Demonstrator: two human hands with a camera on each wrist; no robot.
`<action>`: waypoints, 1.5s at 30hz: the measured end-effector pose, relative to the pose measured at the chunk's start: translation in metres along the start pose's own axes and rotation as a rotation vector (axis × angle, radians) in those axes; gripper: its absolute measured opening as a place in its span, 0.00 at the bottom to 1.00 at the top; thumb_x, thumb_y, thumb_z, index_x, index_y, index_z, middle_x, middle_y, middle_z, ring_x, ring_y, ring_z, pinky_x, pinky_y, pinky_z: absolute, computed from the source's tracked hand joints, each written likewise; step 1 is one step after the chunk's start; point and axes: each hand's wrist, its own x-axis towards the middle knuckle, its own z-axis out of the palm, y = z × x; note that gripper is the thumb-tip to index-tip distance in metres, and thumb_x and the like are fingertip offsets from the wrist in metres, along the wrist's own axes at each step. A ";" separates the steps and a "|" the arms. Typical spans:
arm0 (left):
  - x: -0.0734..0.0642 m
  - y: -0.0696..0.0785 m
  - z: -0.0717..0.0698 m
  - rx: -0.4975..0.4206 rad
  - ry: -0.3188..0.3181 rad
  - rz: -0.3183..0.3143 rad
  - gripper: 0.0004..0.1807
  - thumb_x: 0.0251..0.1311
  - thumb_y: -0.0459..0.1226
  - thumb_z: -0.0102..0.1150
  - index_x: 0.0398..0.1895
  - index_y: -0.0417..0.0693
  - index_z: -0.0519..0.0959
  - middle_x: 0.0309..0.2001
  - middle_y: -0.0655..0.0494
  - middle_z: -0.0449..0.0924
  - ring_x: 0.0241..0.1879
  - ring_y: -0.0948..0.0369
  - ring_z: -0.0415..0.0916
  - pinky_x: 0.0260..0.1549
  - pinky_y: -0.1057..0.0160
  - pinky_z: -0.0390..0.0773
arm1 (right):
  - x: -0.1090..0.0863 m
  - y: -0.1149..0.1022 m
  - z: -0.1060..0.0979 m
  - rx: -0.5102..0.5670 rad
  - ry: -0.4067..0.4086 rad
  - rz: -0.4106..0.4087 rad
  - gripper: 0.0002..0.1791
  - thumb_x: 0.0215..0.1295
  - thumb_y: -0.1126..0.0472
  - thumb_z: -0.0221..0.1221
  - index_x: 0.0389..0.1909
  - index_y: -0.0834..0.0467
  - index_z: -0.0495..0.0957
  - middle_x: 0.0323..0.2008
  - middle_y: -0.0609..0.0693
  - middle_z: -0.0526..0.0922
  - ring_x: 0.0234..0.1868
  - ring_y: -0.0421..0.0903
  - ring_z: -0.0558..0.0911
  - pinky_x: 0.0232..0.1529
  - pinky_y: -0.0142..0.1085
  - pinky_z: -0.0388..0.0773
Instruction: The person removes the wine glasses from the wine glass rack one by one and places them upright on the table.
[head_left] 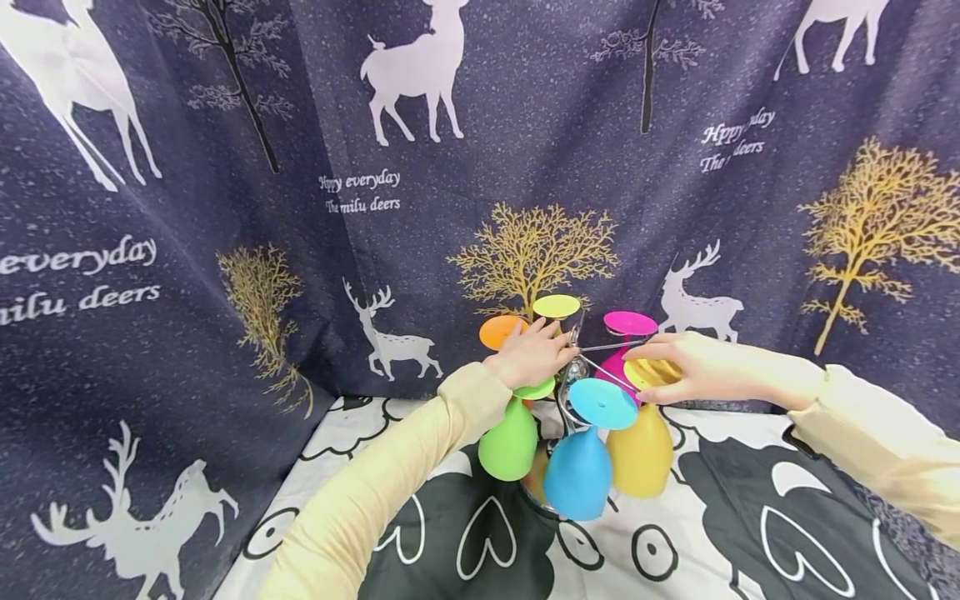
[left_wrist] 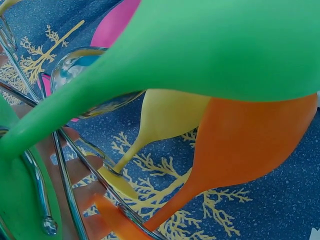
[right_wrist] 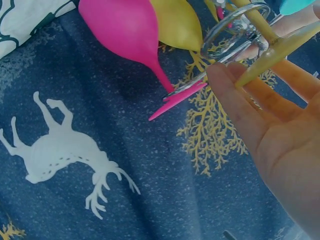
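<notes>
A shiny metal glass rack [head_left: 576, 372] holds several coloured goblets upside down, feet at the top. My left hand [head_left: 531, 354] lies over the rack's left arms, fingers extended, between the orange goblet [left_wrist: 245, 145] and the green goblet [head_left: 508, 442]. Seen from below in the left wrist view, its fingers stretch behind the wires. On the other side, my right hand [head_left: 693, 367] pinches the foot of the golden-yellow goblet [head_left: 641, 450], with thumb and fingers at opposite sides of the rim. The blue goblet [head_left: 579, 475] hangs in front, beside the golden-yellow one.
At the back hang a pink goblet [right_wrist: 125, 30] and a pale yellow goblet [left_wrist: 167, 115]. The rack stands on a black-and-white patterned cloth [head_left: 480, 542]. Close behind it is a dark blue curtain [head_left: 525, 167] printed with deer and trees.
</notes>
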 end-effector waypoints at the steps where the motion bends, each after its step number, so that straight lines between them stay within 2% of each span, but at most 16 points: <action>1: 0.000 0.000 0.000 0.002 0.000 -0.001 0.28 0.68 0.55 0.24 0.68 0.60 0.55 0.68 0.56 0.47 0.67 0.57 0.39 0.61 0.52 0.39 | 0.001 -0.001 0.000 -0.003 -0.001 -0.006 0.26 0.56 0.48 0.61 0.49 0.62 0.75 0.38 0.45 0.76 0.34 0.40 0.73 0.32 0.36 0.70; 9: -0.001 0.001 0.000 0.003 -0.002 -0.006 0.28 0.68 0.55 0.24 0.69 0.60 0.54 0.68 0.56 0.48 0.67 0.56 0.39 0.61 0.52 0.39 | 0.016 -0.002 -0.004 0.009 -0.006 -0.058 0.24 0.56 0.50 0.60 0.48 0.62 0.76 0.39 0.47 0.77 0.34 0.40 0.73 0.35 0.38 0.72; 17: -0.001 0.001 -0.001 0.011 0.007 0.004 0.28 0.68 0.55 0.24 0.68 0.60 0.55 0.68 0.56 0.48 0.66 0.56 0.41 0.61 0.53 0.39 | 0.029 0.003 -0.006 0.042 -0.018 -0.044 0.21 0.56 0.54 0.60 0.46 0.63 0.76 0.30 0.43 0.73 0.28 0.38 0.70 0.31 0.36 0.71; 24: -0.001 0.002 -0.001 0.005 0.009 -0.003 0.28 0.68 0.54 0.25 0.68 0.60 0.56 0.68 0.56 0.48 0.66 0.57 0.40 0.61 0.52 0.40 | 0.037 0.011 -0.008 0.055 -0.017 0.029 0.26 0.56 0.53 0.60 0.49 0.68 0.74 0.33 0.48 0.75 0.30 0.41 0.71 0.34 0.39 0.71; 30: 0.000 0.001 0.000 -0.004 0.015 -0.001 0.27 0.69 0.54 0.26 0.68 0.59 0.57 0.68 0.56 0.49 0.66 0.57 0.40 0.61 0.52 0.41 | 0.041 0.019 -0.007 0.054 -0.002 0.060 0.26 0.55 0.54 0.61 0.49 0.68 0.74 0.27 0.47 0.73 0.27 0.43 0.70 0.30 0.38 0.70; 35: 0.000 0.001 0.000 -0.003 0.010 0.001 0.28 0.68 0.55 0.25 0.68 0.59 0.57 0.68 0.56 0.49 0.66 0.57 0.40 0.61 0.52 0.40 | 0.041 0.024 -0.008 0.057 -0.010 0.101 0.27 0.56 0.52 0.61 0.50 0.69 0.73 0.31 0.49 0.75 0.30 0.44 0.72 0.33 0.41 0.71; 45: -0.001 0.000 -0.003 -0.015 0.003 0.018 0.28 0.69 0.54 0.26 0.68 0.58 0.58 0.68 0.56 0.49 0.66 0.56 0.41 0.61 0.51 0.41 | 0.032 0.034 -0.010 0.107 -0.025 0.151 0.23 0.58 0.52 0.59 0.47 0.66 0.76 0.21 0.45 0.69 0.22 0.41 0.68 0.24 0.36 0.68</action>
